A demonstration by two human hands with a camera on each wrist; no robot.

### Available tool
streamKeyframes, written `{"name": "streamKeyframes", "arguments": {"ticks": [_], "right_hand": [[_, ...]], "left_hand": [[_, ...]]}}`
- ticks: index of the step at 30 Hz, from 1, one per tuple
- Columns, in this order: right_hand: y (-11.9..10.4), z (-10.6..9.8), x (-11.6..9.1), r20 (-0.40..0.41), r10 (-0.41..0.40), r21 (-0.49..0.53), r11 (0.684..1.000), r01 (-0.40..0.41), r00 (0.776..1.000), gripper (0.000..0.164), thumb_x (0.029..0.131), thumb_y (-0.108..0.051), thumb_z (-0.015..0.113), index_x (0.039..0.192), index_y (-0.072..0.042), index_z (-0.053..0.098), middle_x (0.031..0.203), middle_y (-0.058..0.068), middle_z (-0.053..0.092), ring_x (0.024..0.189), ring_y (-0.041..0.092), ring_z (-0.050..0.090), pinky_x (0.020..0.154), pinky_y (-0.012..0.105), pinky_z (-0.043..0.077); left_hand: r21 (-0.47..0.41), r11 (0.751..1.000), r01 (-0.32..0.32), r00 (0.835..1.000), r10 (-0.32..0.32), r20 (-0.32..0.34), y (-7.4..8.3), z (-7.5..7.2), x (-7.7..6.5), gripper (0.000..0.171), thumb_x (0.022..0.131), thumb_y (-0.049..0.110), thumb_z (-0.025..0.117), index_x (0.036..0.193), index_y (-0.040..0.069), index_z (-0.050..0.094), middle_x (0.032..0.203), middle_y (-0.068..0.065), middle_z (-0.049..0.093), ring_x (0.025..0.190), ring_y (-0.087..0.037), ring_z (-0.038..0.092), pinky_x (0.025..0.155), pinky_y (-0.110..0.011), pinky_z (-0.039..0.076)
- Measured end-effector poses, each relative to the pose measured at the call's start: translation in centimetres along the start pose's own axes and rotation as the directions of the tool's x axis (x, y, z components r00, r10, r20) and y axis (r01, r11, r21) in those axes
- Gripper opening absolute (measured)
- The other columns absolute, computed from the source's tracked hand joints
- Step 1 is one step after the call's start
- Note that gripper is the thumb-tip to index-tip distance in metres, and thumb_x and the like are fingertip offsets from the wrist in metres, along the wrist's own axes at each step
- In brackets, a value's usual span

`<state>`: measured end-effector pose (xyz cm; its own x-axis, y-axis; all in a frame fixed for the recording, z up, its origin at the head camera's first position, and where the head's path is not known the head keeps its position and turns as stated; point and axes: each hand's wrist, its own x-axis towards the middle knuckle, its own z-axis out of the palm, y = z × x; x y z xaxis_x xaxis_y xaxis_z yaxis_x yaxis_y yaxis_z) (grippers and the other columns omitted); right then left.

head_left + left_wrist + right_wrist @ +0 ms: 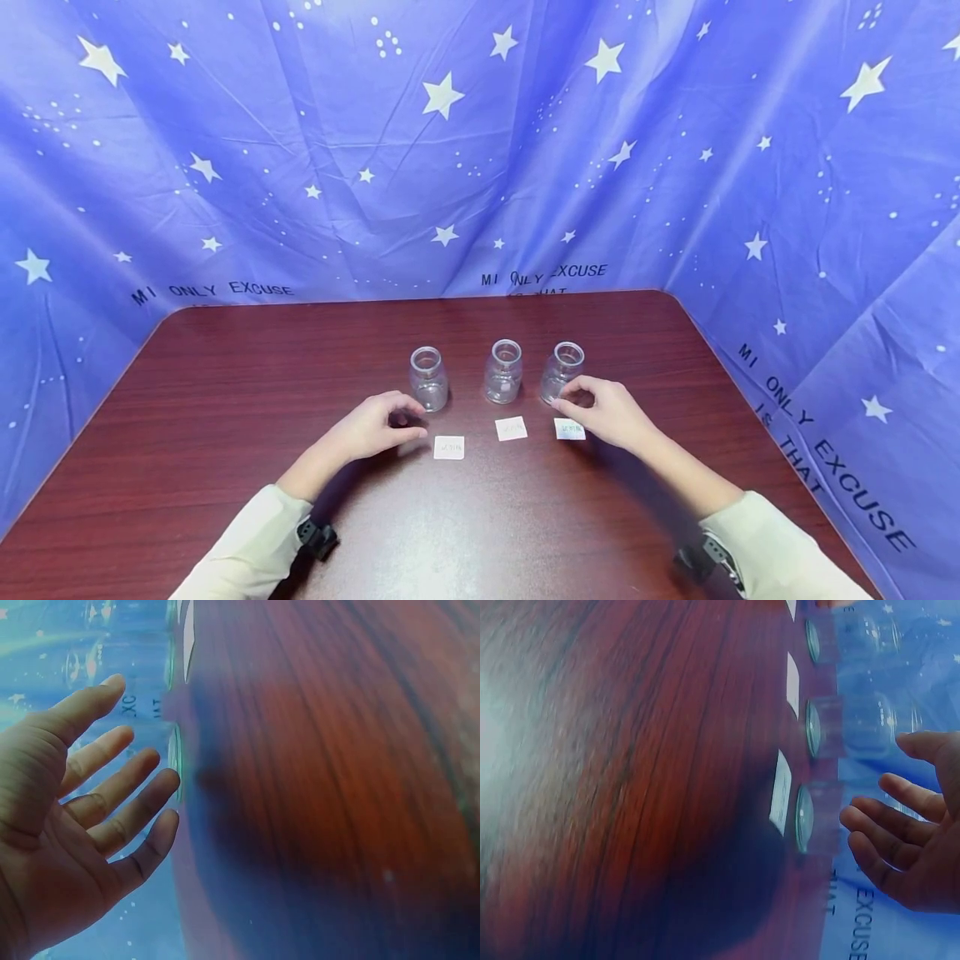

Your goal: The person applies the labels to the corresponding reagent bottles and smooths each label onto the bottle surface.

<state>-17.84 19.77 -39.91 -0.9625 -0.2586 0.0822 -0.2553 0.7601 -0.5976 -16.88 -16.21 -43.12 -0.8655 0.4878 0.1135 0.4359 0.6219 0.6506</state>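
Note:
Three clear glass jars stand upright in a row: a left jar (429,379), a middle jar (503,372) and a right jar (561,371). In front of each lies a small white card with writing: a left card (449,447), a middle card (512,428) and a right card (568,429). My left hand (381,425) is beside the left jar and left card, fingers loosely bent and holding nothing. Close by the right jar, over the edge of the right card, is my right hand (609,410). In the right wrist view its fingers (889,851) are spread with nothing between them.
The dark red wooden table (225,400) has rounded far corners. Behind it and along the sides hangs a blue curtain (390,167) with white stars and black lettering. Each wrist wears a black strap device, the left one (317,537) low over the table.

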Motion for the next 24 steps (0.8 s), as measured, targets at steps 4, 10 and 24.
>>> {"name": "streamKeyframes", "arguments": {"ticks": [4,10,24], "right_hand": [[-0.8,0.6,0.2,0.014,-0.038,0.005,0.999,0.038,0.999,0.020,0.081,-0.033,0.070,0.089,-0.015,0.067,0.080,-0.005,0.067,0.071,0.006,0.057,0.065,0.022,0.046],[-2.1,1.9,0.6,0.048,-0.094,0.039,0.995,0.093,0.994,0.019,0.081,-0.031,0.071,0.091,-0.015,0.068,0.081,-0.006,0.067,0.072,0.006,0.058,0.065,0.021,0.047],[-4.4,4.8,0.9,0.116,-0.180,0.095,0.981,0.170,0.977,0.019,0.081,-0.028,0.070,0.092,-0.012,0.068,0.078,-0.007,0.065,0.067,0.003,0.055,0.060,0.018,0.045]], "left_hand": [[0.012,1.000,-0.020,1.000,0.019,0.018,0.5,0.3,0.2,0.029,0.081,0.027,0.072,0.102,0.009,0.066,0.100,-0.003,0.067,0.090,-0.018,0.063,0.079,-0.030,0.051],[0.080,0.996,-0.050,0.997,0.046,0.055,0.8,0.6,0.5,0.026,0.081,0.025,0.072,0.100,0.010,0.066,0.097,-0.003,0.065,0.085,-0.016,0.062,0.077,-0.028,0.050],[0.152,0.987,-0.053,0.996,0.042,0.076,2.0,1.7,0.9,0.026,0.075,0.022,0.076,0.096,0.009,0.067,0.087,-0.001,0.063,0.078,-0.012,0.058,0.069,-0.021,0.046]]}}
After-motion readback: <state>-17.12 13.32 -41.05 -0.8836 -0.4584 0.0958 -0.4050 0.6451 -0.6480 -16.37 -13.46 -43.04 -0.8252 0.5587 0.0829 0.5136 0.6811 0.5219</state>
